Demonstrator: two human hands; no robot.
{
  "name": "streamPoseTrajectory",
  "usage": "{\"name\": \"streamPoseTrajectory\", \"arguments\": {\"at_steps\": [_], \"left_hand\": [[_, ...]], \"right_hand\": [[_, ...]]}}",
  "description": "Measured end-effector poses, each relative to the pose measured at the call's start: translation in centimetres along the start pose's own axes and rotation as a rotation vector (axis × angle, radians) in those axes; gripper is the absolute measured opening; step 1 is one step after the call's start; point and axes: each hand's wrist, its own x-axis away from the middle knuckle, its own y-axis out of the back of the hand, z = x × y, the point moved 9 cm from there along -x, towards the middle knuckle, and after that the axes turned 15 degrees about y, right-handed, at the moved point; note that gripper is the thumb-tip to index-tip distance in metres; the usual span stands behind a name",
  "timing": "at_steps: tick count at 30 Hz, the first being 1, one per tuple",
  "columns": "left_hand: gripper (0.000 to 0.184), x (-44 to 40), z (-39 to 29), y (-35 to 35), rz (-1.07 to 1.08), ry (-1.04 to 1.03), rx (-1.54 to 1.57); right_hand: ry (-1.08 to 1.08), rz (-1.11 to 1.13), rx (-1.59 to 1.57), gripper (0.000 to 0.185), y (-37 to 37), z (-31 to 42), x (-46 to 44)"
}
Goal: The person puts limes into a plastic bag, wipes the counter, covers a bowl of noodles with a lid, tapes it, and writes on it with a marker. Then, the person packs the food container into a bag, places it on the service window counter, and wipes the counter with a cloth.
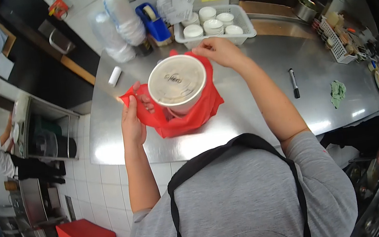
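A round white tub with a lid and dark handwriting on it stands inside a red plastic bag on the steel table. The bag's sides are down around the tub, so the lid shows. At the bag's left edge my left hand pinches the red plastic, with fingers partly behind it. My right hand is closed on the bag's edge at the upper right of the tub. What lies under the tub in the bag is hidden.
The steel table bears a white roll, a black marker and a green cloth. Behind are a basket of white containers, a blue tape dispenser and stacked plastic cups. People stand at far left and right.
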Motion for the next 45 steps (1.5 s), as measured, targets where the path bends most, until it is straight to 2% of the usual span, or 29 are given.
{"name": "streamPoseTrajectory", "arguments": {"at_steps": [2,3,4,5,6,8,11,12,14,15,17,19,21,23,25,27,29,31,33,34,35,37,38,39,40,41,43,45], "left_hand": [[0.039,-0.1,-0.9,-1.8,0.064,-0.049,-0.047],[0.039,-0.2,-1.5,-2.2,0.065,-0.065,-0.045],[0.039,0.0,-2.4,-3.1,0.082,-0.084,-0.054],[0.039,0.0,-3.3,-3.3,0.074,-0.134,-0.100],[0.037,0.5,-4.7,-3.9,0.076,-0.177,-0.110],[0.035,0.9,-6.3,-4.9,0.127,-0.169,-0.068],[0.035,0.5,-7.1,-5.9,0.152,-0.138,-0.091],[0.035,0.4,-7.3,-6.2,0.165,-0.143,-0.098],[0.035,-0.1,-7.3,-6.9,0.191,-0.118,-0.134],[0.035,-0.4,-7.4,-7.4,0.199,-0.126,-0.136],[0.035,-0.9,-7.2,-8.7,0.223,-0.084,-0.180],[0.034,-1.3,-7.7,-9.9,0.239,-0.080,-0.177],[0.033,-2.0,-8.3,-11.2,0.274,-0.088,-0.171],[0.033,-2.5,-9.3,-12.8,0.278,-0.098,-0.164],[0.033,-3.2,-9.8,-14.4,0.279,-0.106,-0.148],[0.034,-3.7,-9.3,-16.6,0.367,-0.072,-0.130],[0.035,-4.8,-7.6,-18.3,0.417,-0.039,-0.179],[0.035,-5.8,-5.4,-19.2,0.404,0.029,-0.157],[0.036,-7.0,-2.9,-19.8,0.371,0.079,-0.170],[0.036,-7.3,-2.5,-20.1,0.394,0.071,-0.119],[0.036,-7.6,-2.2,-20.4,0.415,0.065,-0.068],[0.036,-8.0,-1.4,-20.7,0.398,0.078,-0.039],[0.036,-8.1,-1.0,-20.8,0.390,0.104,-0.030],[0.036,-8.1,-1.0,-20.8,0.375,0.099,-0.016],[0.037,-8.0,-1.0,-21.0,0.382,0.113,-0.015],[0.037,-7.9,-0.7,-21.0,0.390,0.133,-0.014],[0.037,-8.1,-0.5,-20.5,0.375,0.141,0.007],[0.034,-7.5,0.1,-20.7,0.449,0.178,-0.002]], "right_hand": [[0.197,-0.030,0.107,0.030,-0.3,-1.2,0.3],[0.197,0.096,0.015,0.031,-2.6,-3.4,0.4],[0.153,0.246,0.203,0.027,-3.6,-3.0,1.4],[0.154,0.357,0.065,0.022,-5.9,-4.1,2.2],[0.324,0.284,-0.020,0.018,-6.0,-2.5,2.8],[0.218,0.051,-0.077,0.015,-3.5,-1.8,3.1],[-0.073,-0.389,-1.155,0.006,0.1,-1.9,3.7],[-0.062,-0.402,-1.153,0.006,0.6,-1.9,3.8],[-0.064,-0.217,-1.286,0.011,-0.2,-0.4,3.8],[-0.054,-0.221,-1.281,0.011,0.3,0.1,3.7],[-0.011,-0.028,-0.907,0.021,0.7,2.3,3.6],[0.078,-0.036,-1.011,0.027,4.0,4.7,3.0],[0.106,-0.166,-0.899,0.027,7.7,4.8,2.5],[0.118,-0.180,-0.894,0.025,9.4,4.8,2.4],[0.186,-0.317,-0.907,0.023,12.5,4.1,2.5],[0.199,-0.309,-0.860,0.019,15.2,4.1,3.1],[0.112,-0.178,-0.656,0.016,16.5,3.5,3.9],[0.135,-0.076,-0.575,0.018,17.5,2.4,3.8],[0.094,0.313,-0.313,0.022,16.5,2.2,4.0],[0.150,0.483,0.022,0.021,17.2,2.4,3.4],[0.156,0.497,0.029,0.021,18.1,1.6,1.9],[0.445,0.204,0.253,0.016,22.8,2.2,-3.1],[0.421,0.051,0.401,0.015,25.8,1.5,-6.6],[0.477,-0.129,0.748,0.018,28.8,1.5,-9.9],[0.429,-0.376,1.215,0.021,31.4,2.3,-12.7],[0.527,-0.537,1.502,0.028,33.4,2.9,-15.7],[0.360,-0.558,1.659,0.038,36.7,3.2,-21.6],[0.245,-0.510,1.565,0.027,37.9,6.2,-24.3]]}}
